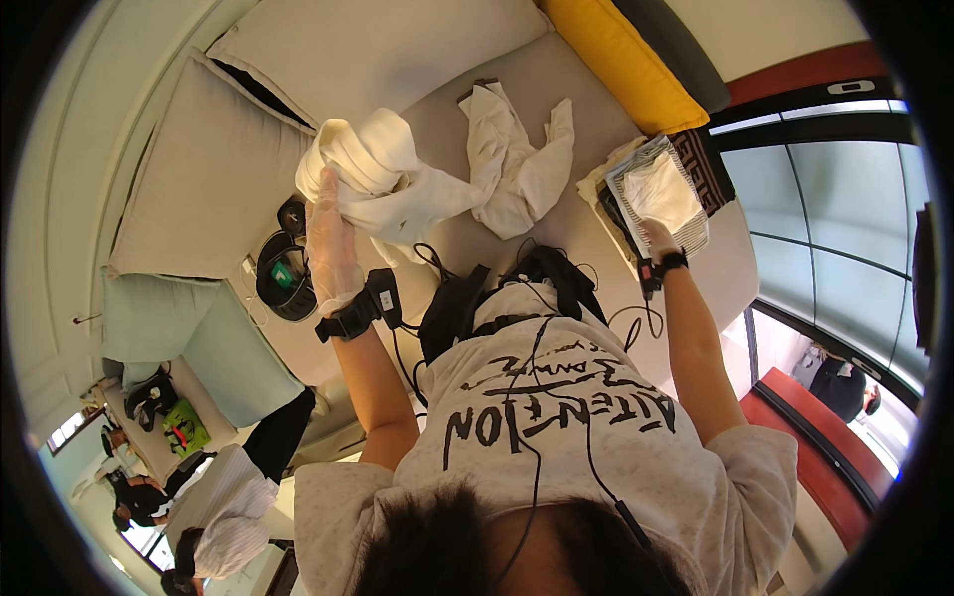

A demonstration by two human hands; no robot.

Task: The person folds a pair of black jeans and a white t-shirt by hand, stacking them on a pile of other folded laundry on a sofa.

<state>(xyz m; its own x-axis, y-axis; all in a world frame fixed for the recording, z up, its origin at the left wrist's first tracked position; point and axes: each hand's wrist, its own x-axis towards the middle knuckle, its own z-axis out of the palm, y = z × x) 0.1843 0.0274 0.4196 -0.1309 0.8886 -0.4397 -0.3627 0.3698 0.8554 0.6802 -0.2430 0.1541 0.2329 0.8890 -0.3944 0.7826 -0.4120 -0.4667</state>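
My left hand (333, 242), in a thin translucent glove, holds a bunched white garment (376, 167) above the sofa seat. Its loose end hangs to the right, towards a second light-coloured garment (514, 160) that lies crumpled on the sofa (440, 97). My right hand (659, 238), also gloved, touches the near edge of a folded white cloth (659, 190). This cloth tops a stack of folded clothes (615, 197), with a striped piece just under it. The right fingers are partly hidden, so their grip is unclear.
A black round-shaped item (285, 276) with a green patch sits left of my left hand. A yellow cushion (633, 67) and a dark patterned cloth (700, 167) lie beyond the stack. Black cables (633, 324) run near both wrists. Other people (223, 506) are at the lower left.
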